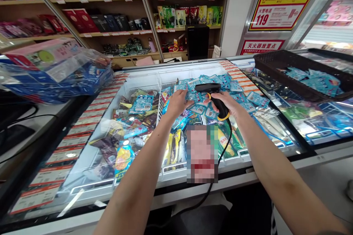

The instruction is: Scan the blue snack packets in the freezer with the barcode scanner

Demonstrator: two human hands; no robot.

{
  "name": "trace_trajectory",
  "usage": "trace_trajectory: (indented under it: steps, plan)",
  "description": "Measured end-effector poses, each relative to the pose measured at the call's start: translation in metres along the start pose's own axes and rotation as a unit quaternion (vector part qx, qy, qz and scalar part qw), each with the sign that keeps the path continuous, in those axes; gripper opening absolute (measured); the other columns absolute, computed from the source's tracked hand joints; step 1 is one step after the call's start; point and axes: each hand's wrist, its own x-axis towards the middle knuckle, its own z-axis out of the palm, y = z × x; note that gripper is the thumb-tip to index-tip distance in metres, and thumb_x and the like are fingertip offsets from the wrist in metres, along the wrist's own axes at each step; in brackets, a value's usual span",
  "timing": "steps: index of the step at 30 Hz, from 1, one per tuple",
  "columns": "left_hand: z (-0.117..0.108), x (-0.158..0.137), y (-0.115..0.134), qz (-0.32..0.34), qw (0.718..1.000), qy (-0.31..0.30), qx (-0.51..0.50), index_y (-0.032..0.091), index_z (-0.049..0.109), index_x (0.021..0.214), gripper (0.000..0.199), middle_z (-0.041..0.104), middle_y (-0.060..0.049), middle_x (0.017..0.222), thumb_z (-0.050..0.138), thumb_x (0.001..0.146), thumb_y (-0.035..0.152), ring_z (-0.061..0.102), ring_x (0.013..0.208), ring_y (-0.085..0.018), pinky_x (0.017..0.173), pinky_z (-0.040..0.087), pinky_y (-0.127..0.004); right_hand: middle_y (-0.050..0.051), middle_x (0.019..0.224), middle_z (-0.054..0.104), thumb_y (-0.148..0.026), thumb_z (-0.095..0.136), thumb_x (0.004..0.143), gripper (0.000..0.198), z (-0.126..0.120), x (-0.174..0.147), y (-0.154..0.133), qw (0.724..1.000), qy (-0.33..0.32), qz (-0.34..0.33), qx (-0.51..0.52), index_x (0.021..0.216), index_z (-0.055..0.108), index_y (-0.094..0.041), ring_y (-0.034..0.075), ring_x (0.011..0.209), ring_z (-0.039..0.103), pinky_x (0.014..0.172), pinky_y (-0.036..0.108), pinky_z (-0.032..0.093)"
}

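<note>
My right hand (226, 103) is wrapped round the grip of a black and yellow barcode scanner (220, 107), its head pointing left above a spread of packets. A black cable hangs from the grip toward me. Small light-blue packets (212, 79) lie heaped on the glass top of a chest freezer. My left hand (178, 103) reaches to the near left side of this heap with its fingers apart, seemingly touching the packets. Farther left, a small stack of the same blue packets (142, 103) rests on the glass.
A dark basket (292, 87) holding more blue packets stands on the right. Plastic-wrapped boxes (59, 69) sit on the left. Frozen goods show through the glass, beside strips of price labels (70, 137). Stocked shelves (116, 33) line the back. A pixelated patch covers the near middle.
</note>
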Motion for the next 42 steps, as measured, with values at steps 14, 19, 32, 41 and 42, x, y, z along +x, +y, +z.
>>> trace_trajectory:
  steps: [14, 19, 32, 41, 42]
  plan:
    - [-0.013, -0.032, -0.007, -0.154, 0.961, 0.027, -0.227, 0.017, 0.062, 0.102, 0.047, 0.066, -0.006, 0.096, 0.068, 0.07, 0.052, 0.059, 0.078, -0.018, 0.07, 0.043, -0.029, 0.013, 0.092, 0.073, -0.043, 0.065, 0.079, 0.032, 0.003, -0.001, 0.002, 1.0, -0.002, 0.016, -0.017, 0.094, 0.062, -0.016, 0.01, 0.044, 0.054, 0.04, 0.024, 0.042]
    - [-0.011, -0.036, -0.015, -0.186, 0.874, 0.089, -0.441, 0.018, 0.055, 0.09, 0.041, 0.058, 0.001, 0.074, 0.072, 0.068, 0.049, 0.051, 0.062, -0.01, 0.054, 0.036, -0.021, 0.013, 0.093, 0.072, -0.042, 0.064, 0.08, 0.031, 0.003, 0.001, 0.003, 1.0, -0.012, 0.007, -0.016, 0.094, 0.063, -0.015, 0.01, 0.045, 0.054, 0.04, 0.024, 0.043]
    - [0.0, -0.044, -0.039, -0.179, 0.827, 0.224, -0.483, 0.022, 0.042, 0.093, 0.048, 0.024, 0.01, 0.058, 0.076, 0.067, 0.045, 0.029, 0.048, -0.006, 0.045, 0.029, -0.018, 0.013, 0.092, 0.072, -0.041, 0.066, 0.078, 0.032, 0.015, -0.008, -0.008, 0.994, -0.086, 0.004, -0.072, 0.094, 0.061, -0.014, 0.011, 0.045, 0.054, 0.04, 0.026, 0.042]
    - [0.002, -0.046, -0.041, -0.172, 0.844, 0.216, -0.46, 0.022, 0.043, 0.099, 0.048, 0.037, 0.008, 0.064, 0.073, 0.071, 0.048, 0.04, 0.053, -0.008, 0.048, 0.034, -0.019, 0.012, 0.093, 0.072, -0.044, 0.064, 0.08, 0.036, 0.016, -0.007, -0.007, 0.991, -0.098, 0.006, -0.09, 0.098, 0.059, -0.014, 0.01, 0.044, 0.052, 0.041, 0.026, 0.042]
    - [0.002, -0.046, -0.04, -0.171, 0.845, 0.217, -0.458, 0.022, 0.043, 0.099, 0.048, 0.038, 0.007, 0.064, 0.073, 0.071, 0.047, 0.041, 0.053, -0.008, 0.049, 0.033, -0.02, 0.012, 0.093, 0.072, -0.044, 0.064, 0.08, 0.036, 0.016, -0.006, -0.006, 0.991, -0.099, 0.008, -0.092, 0.098, 0.059, -0.014, 0.01, 0.044, 0.052, 0.042, 0.026, 0.043]
